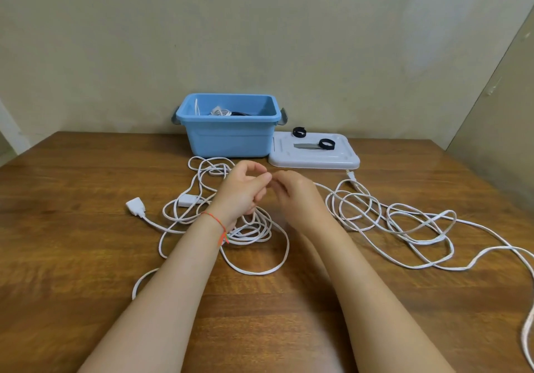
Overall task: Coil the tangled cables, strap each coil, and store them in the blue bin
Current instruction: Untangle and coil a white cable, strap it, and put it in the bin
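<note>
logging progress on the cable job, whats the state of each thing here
blue bin: open, some cables inside
lid: off, flat on table beside bin
two black straps: looped, unused, on lid
white cable: loose tangle on table
left hand: curled, gripping cable
right hand: curled, grip on cable unclear

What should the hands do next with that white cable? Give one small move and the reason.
Probably draw the hands apart to pull out a first arm of cable for a loop. The left hand and right hand meet above the table, apparently pinching the white cable, which lies in loose tangles on both sides. The straps wait on the lid beside the blue bin.
</note>
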